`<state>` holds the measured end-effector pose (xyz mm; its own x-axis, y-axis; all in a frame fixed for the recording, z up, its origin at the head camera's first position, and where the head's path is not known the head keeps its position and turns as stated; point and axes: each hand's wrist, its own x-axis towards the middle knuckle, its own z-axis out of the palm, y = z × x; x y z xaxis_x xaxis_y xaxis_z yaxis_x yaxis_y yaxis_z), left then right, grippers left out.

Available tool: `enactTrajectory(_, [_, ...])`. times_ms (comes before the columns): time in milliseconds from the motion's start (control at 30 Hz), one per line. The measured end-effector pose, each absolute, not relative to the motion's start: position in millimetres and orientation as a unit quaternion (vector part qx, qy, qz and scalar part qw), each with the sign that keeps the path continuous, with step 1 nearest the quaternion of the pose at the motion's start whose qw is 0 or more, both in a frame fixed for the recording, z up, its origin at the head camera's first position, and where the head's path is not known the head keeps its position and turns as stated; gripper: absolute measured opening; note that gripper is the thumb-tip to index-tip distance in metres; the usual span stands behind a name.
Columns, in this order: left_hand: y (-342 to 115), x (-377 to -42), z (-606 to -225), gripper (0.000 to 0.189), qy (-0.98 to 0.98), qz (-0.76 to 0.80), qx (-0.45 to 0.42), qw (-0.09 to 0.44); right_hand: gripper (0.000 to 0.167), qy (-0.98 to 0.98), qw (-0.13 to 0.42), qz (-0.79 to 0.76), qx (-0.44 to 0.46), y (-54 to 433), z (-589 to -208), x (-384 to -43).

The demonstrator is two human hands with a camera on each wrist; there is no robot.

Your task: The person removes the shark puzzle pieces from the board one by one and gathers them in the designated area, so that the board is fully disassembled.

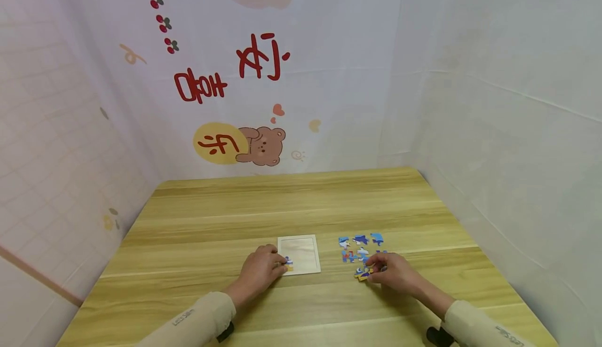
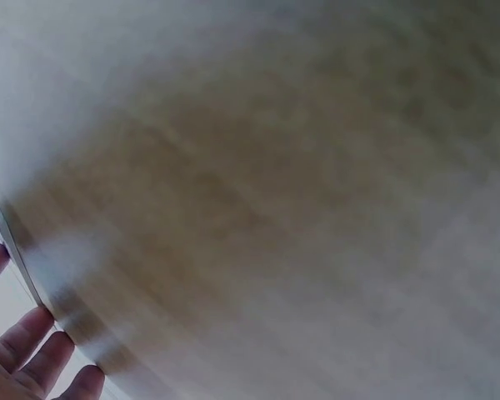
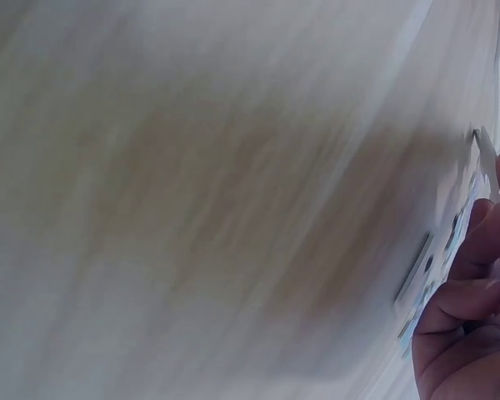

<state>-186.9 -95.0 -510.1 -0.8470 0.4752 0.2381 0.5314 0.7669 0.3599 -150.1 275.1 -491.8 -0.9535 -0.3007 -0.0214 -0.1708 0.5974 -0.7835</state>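
A light wooden puzzle frame (image 1: 317, 255) lies on the table, with a blue and yellow puzzle piece (image 1: 289, 264) in its lower left corner. My left hand (image 1: 261, 269) touches the frame's left side, its fingertips close to that piece. Fairly straight fingers (image 2: 46, 362) rest along the frame edge in the left wrist view. To the right, my right hand (image 1: 394, 273) pinches a blue and yellow puzzle piece (image 1: 362, 274). This piece shows edge-on as a thin sliver (image 3: 487, 162) in the right wrist view. Part of the right hand covers some loose pieces.
Several loose puzzle pieces (image 1: 360, 239) in blue, white and red lie in rows right of the frame. The wood-grain table (image 1: 211, 206) is bordered by a printed cloth (image 1: 329, 75) behind and pale cloth walls (image 1: 508, 127) at the sides.
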Motion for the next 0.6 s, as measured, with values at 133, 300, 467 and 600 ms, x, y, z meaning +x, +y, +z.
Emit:
enactTrajectory(133, [-95.5, -187.0, -510.3, 0.016, -0.937, -0.212, -0.268, 0.068, 0.025, 0.900, 0.074, -0.408, -0.133, 280.8, -492.7, -151.2])
enactTrajectory(300, [-96.1, -187.4, -510.5, 0.017, -0.937, -0.210, -0.270, 0.068, 0.025, 0.911, 0.074, -0.385, -0.131, 283.4, -494.8, -150.9])
enactTrajectory(467, [-96.1, -187.5, -510.5, 0.017, -0.936, -0.210, -0.273, 0.069, 0.027, 0.917, 0.075, -0.374, -0.120, 284.8, -496.3, -149.7])
enactTrajectory(600, [-96.0, -187.3, -510.3, 0.017, -0.937, -0.208, -0.272, 0.068, 0.030, 0.919, 0.071, -0.370, -0.118, 285.7, -496.4, -149.6])
